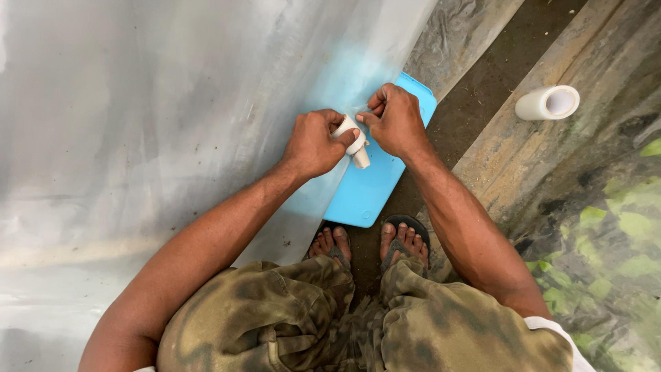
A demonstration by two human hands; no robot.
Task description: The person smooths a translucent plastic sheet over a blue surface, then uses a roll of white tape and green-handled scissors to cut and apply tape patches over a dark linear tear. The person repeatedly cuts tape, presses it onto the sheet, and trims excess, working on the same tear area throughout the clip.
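Observation:
My left hand (313, 143) grips a small white roll of tape (355, 141) above a light blue plastic board (365, 189). My right hand (396, 120) pinches the clear loose end of the tape between thumb and forefinger, just right of the roll. Both hands meet at the edge of a large translucent plastic sheet (158, 117) that covers the left side of the view and lies partly over the board.
A bigger white roll of film (548, 102) lies on a worn wooden plank (523, 145) at the upper right. My sandalled feet (368, 242) stand on dark ground below the board. Plastic over green leaves (613, 241) is at the right.

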